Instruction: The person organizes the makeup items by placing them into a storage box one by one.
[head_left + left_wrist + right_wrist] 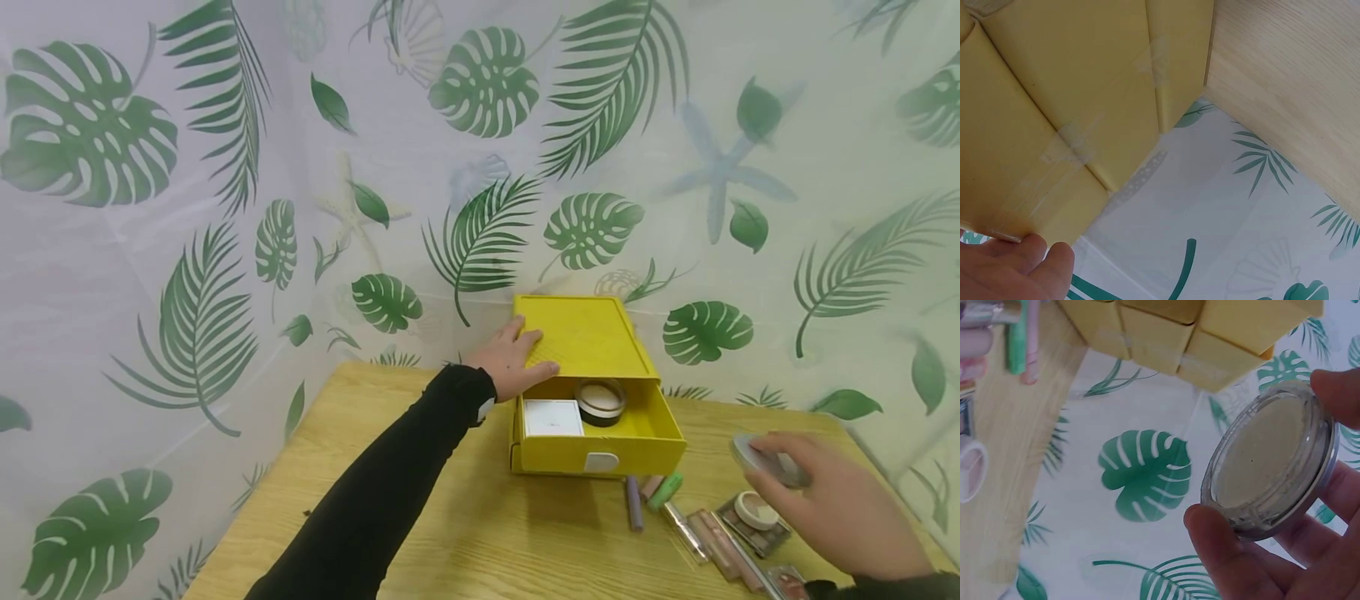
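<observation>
My left hand (510, 358) rests with spread fingers on the left side of the top of a yellow drawer box (581, 329). The box's drawer (656, 412) is pulled out. Inside it lie a white square box (552, 417) and a round powder case (600, 398) with a pale top and dark base. To the right of the box, my right hand (832, 500) grips a round compact (1263, 453) by its edge, above the table. The right wrist view shows its clear rim and pale face, tilted. In the left wrist view, fingertips (1035, 259) touch the box's edge.
On the wooden table (450, 533) in front of the drawer lie a purple tube (634, 503), a green tube (665, 492), several lipstick-like tubes (720, 542) and a palette (772, 537) with a small round pot (756, 510) on it. A leaf-printed curtain (480, 208) hangs behind the table.
</observation>
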{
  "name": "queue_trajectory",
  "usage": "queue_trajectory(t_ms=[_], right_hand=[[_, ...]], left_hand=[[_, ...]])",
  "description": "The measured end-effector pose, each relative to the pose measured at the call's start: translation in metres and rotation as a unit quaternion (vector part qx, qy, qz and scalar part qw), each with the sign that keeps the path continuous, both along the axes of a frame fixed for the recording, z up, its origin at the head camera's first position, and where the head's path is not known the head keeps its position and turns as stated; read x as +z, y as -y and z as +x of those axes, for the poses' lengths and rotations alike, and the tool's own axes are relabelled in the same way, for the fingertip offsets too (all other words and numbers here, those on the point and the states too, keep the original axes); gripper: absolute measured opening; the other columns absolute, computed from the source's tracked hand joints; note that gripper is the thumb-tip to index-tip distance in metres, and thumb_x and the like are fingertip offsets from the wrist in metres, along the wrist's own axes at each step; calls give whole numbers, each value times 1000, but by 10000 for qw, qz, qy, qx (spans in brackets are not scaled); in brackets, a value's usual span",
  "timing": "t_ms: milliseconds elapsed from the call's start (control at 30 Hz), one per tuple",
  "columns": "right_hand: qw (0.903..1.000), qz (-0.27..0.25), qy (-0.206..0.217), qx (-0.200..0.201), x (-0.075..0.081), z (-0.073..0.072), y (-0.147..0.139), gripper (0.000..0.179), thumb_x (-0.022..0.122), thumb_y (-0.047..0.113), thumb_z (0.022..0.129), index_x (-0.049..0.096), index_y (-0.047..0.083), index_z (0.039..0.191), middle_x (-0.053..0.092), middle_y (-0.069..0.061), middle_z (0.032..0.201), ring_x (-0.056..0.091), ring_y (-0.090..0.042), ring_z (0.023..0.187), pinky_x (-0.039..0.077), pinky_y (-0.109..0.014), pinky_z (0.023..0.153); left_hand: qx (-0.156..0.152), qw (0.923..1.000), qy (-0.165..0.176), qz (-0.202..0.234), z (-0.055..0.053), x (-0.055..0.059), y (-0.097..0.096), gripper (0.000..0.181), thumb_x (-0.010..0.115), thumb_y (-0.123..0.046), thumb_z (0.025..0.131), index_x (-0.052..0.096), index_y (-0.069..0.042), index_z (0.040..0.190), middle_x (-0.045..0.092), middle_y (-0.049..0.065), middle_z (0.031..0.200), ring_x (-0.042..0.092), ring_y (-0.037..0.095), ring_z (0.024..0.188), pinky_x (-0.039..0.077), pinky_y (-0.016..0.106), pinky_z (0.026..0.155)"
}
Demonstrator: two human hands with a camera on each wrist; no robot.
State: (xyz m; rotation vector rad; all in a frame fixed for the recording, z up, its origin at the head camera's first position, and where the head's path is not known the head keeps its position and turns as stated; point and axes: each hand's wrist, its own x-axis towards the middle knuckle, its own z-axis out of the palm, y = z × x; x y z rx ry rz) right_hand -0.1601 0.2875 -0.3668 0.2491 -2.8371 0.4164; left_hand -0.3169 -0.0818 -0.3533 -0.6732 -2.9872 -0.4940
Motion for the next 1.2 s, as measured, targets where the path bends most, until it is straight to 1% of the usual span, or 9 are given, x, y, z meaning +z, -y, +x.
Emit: queue_trajectory(t_ms=[133, 233, 367, 533, 633, 867, 1033, 1133, 1200], right_hand=[[9980, -165, -506, 336, 10, 2, 12, 47, 61, 49, 90, 63, 10, 118, 56, -21, 116, 54, -36, 90, 49, -52, 60], [9956, -230, -686, 601, 16, 3, 25, 44, 63, 44, 90, 63, 12, 119, 55, -19, 119, 54, -34, 91, 49, -48, 58], [9896, -194, -1043, 975, 21, 2, 43, 38, 69, 38, 86, 65, 15, 117, 57, -12, 118, 54, -29, 91, 49, -44, 59], [9837, -40, -1327, 1215, 25, -4, 61, 35, 73, 36, 83, 66, 20, 114, 58, -4, 115, 55, -20, 86, 50, -41, 60], [9819, 13, -1316, 1358, 24, -8, 70, 34, 73, 33, 83, 66, 21, 114, 57, -1, 115, 56, -16, 84, 51, -39, 59], [9789, 102, -1156, 1682, 23, -19, 93, 32, 73, 30, 83, 66, 20, 113, 59, -2, 109, 57, -14, 82, 52, -37, 62], [9812, 86, -877, 1718, 24, -25, 100, 28, 71, 30, 86, 67, 19, 111, 58, 2, 106, 55, -10, 79, 51, -35, 63], [9822, 145, -723, 1726, 26, -29, 100, 27, 69, 32, 87, 67, 20, 112, 58, 3, 105, 53, -7, 77, 49, -33, 62], [9808, 211, -689, 1812, 29, -32, 101, 27, 68, 32, 88, 68, 20, 112, 58, 3, 104, 53, -6, 77, 49, -32, 61]], left_hand=[[-23, 10000, -14, 10, 0, 1, 0, 72, 38, -66, 92, 30, -21, 149, 11, 8, 157, 18, 21, 137, 26, 43, 110], [-72, 10000, -27, 33, 1, 1, 1, 72, 39, -65, 92, 30, -21, 148, 12, 8, 157, 17, 21, 137, 26, 43, 110], [-91, 9999, -22, 51, 0, -1, 2, 72, 39, -65, 93, 30, -21, 148, 12, 9, 157, 17, 22, 137, 26, 43, 110], [-56, 10000, -45, 53, -2, -1, 0, 71, 39, -63, 93, 31, -20, 148, 12, 9, 157, 18, 22, 137, 26, 42, 110], [-76, 9999, -55, 83, 0, -1, -1, 70, 40, -63, 93, 31, -20, 148, 13, 9, 156, 18, 22, 137, 26, 42, 110], [-105, 9998, -54, 158, 2, -1, 1, 72, 40, -64, 92, 32, -20, 148, 13, 10, 156, 18, 22, 137, 27, 43, 110], [-145, 9998, -86, 107, 1, -3, 1, 72, 38, -65, 93, 31, -20, 148, 13, 10, 156, 19, 23, 137, 28, 43, 109], [-152, 9998, -64, 88, 1, -2, 1, 72, 38, -64, 93, 30, -20, 149, 12, 10, 156, 19, 23, 136, 29, 43, 109], [-136, 9998, -70, 83, 1, 0, 1, 72, 39, -64, 93, 30, -19, 148, 13, 10, 156, 20, 23, 136, 29, 43, 109]])
